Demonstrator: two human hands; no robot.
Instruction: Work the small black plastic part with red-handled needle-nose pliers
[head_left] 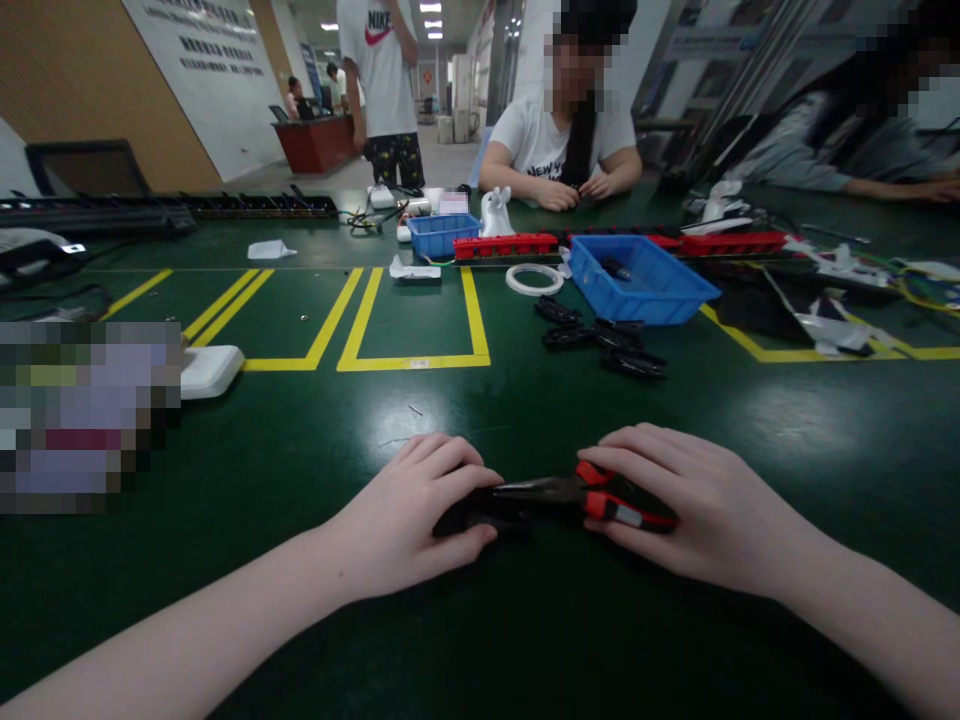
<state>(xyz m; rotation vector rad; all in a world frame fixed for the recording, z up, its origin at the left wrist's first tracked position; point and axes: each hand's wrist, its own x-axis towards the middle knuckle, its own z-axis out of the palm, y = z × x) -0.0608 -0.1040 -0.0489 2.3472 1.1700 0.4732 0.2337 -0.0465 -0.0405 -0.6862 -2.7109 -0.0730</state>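
Observation:
Red-and-black needle-nose pliers (551, 488) lie sideways in my right hand (697, 500), whose fingers are wrapped round the handles. Their narrow jaws point left and reach the fingertips of my left hand (420, 515). Between the thumb and fingers of that left hand is a small dark object (510, 521); it is black against the dark table, so its kind does not show. Whether the jaw tips grip it is hidden by the fingers. Beyond the right hand lie several black cable bundles (604, 335).
A blue bin (641, 285) with dark pieces inside stands beyond the bundles, beside a white tape roll (534, 280). Further back are a smaller blue bin (442, 237) and red strips (506, 246). A white box (211, 371) lies left. A co-worker (562, 150) sits opposite.

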